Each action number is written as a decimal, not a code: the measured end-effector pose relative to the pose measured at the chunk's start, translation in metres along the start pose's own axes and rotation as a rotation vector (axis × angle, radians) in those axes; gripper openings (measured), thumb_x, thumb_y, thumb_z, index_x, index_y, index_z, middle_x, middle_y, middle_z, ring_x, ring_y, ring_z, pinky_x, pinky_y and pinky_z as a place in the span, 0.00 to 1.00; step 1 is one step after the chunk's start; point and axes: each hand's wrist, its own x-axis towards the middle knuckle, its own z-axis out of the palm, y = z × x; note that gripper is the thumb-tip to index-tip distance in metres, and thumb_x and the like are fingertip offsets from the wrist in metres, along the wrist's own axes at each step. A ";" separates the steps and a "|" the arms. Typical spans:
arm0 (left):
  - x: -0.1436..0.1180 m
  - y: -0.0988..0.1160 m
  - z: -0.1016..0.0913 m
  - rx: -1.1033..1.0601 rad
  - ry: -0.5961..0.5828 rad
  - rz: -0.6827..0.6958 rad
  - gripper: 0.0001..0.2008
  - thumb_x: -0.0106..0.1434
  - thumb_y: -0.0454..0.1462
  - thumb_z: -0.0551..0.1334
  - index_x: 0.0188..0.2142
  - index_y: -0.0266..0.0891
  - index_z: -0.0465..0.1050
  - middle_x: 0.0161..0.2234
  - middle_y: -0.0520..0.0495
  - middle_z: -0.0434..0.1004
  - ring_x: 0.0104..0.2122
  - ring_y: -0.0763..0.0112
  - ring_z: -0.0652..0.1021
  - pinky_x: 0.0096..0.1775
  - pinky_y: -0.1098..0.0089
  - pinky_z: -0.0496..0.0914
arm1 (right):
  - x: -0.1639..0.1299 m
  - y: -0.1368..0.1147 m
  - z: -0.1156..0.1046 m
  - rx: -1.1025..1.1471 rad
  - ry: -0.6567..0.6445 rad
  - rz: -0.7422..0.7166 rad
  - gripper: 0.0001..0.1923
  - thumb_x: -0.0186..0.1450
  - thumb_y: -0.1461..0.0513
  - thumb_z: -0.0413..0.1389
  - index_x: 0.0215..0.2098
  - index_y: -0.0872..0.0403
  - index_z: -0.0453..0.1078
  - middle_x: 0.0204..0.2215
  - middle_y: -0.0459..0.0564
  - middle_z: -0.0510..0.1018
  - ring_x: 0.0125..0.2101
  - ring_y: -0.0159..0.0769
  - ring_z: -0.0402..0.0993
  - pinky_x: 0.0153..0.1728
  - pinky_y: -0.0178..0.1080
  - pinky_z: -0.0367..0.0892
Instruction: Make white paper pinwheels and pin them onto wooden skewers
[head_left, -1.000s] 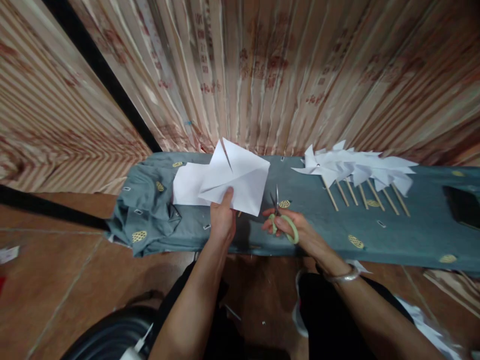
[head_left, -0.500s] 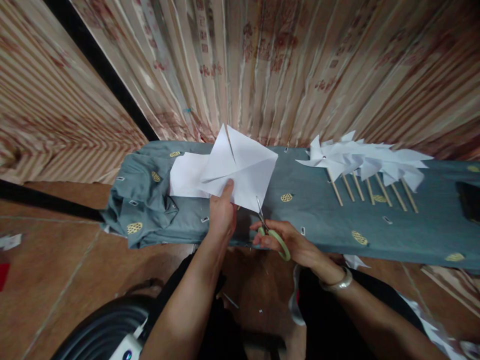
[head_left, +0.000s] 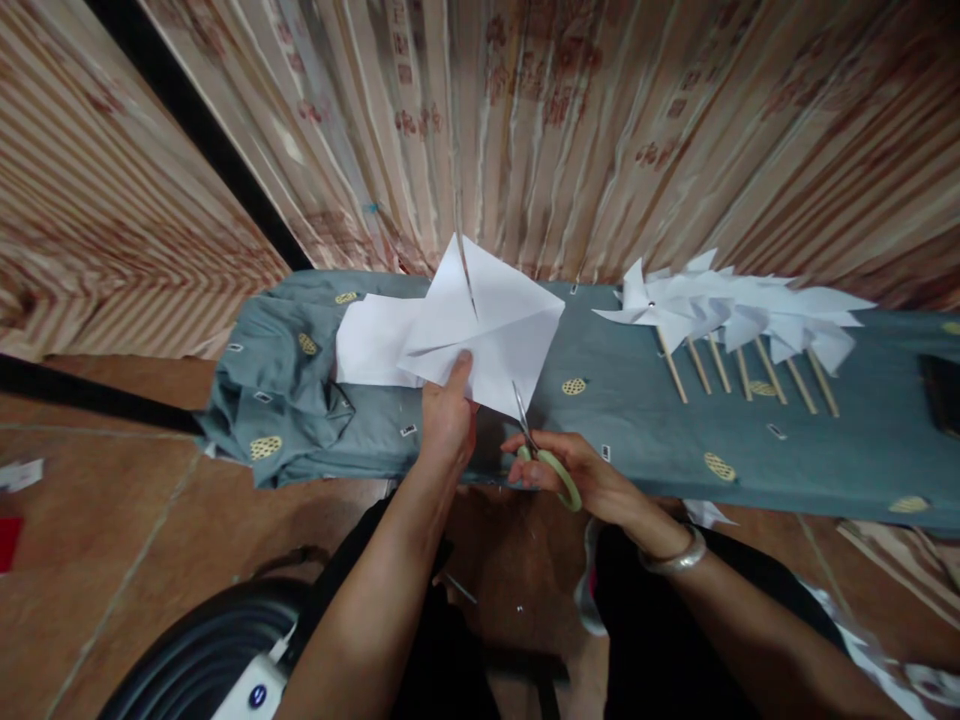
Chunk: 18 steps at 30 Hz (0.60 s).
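paper [head_left: 491,335]: white square sheet, creased along its diagonals, slit from the top corner toward the centre. held up above the bench [head_left: 637,420], tilted, lower edge toward the person.

left hand [head_left: 448,420]: clamped on the paper's lower edge, thumb up on the near face, fingers hidden behind the sheet.

right hand [head_left: 570,470]: closed through the pale green loops of the scissors [head_left: 540,450]. blades point up and away, tips at the paper's lower right edge; blades slightly parted, touching or just short of the sheet, cannot tell which. metal bangle [head_left: 677,558] on the wrist.

second sheet [head_left: 371,340]: white, lying flat on the bench behind and left of the held paper, partly covered by it.

pinwheels [head_left: 739,318]: row of white paper pinwheels on wooden sticks, lying overlapped on the right part of the bench, well apart from the hands.

bench: long, covered in grey-blue cloth with yellow oval motifs, cloth bunched at the left end.

curtain [head_left: 525,120]: striped beige and red, hanging behind the bench.

floor [head_left: 112,540]: brown tiles, scraps at the left edge.
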 end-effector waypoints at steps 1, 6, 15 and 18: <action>0.000 0.000 0.000 0.004 -0.001 0.002 0.11 0.59 0.33 0.66 0.43 0.35 0.76 0.44 0.39 0.82 0.49 0.59 0.80 0.54 0.60 0.71 | 0.000 0.000 0.000 -0.005 0.001 -0.003 0.22 0.60 0.48 0.62 0.43 0.56 0.74 0.28 0.46 0.74 0.26 0.30 0.65 0.27 0.35 0.58; -0.001 0.002 0.000 0.017 0.007 0.000 0.09 0.59 0.33 0.66 0.41 0.35 0.77 0.44 0.39 0.82 0.48 0.57 0.80 0.54 0.58 0.71 | 0.000 -0.001 -0.001 0.005 -0.003 -0.001 0.21 0.60 0.49 0.62 0.43 0.55 0.74 0.27 0.46 0.74 0.25 0.30 0.65 0.26 0.35 0.58; -0.001 0.002 -0.001 0.035 0.006 0.010 0.11 0.56 0.35 0.68 0.40 0.37 0.76 0.40 0.42 0.83 0.47 0.58 0.80 0.50 0.61 0.73 | 0.000 0.001 0.001 0.038 0.021 -0.007 0.20 0.58 0.49 0.64 0.40 0.56 0.75 0.24 0.45 0.73 0.24 0.29 0.65 0.25 0.35 0.58; 0.000 0.003 -0.001 0.041 0.007 0.002 0.12 0.56 0.36 0.69 0.40 0.37 0.77 0.39 0.42 0.83 0.47 0.58 0.80 0.49 0.62 0.73 | 0.000 0.000 0.001 0.057 0.022 -0.011 0.20 0.57 0.50 0.64 0.40 0.55 0.75 0.24 0.44 0.74 0.23 0.28 0.65 0.25 0.34 0.59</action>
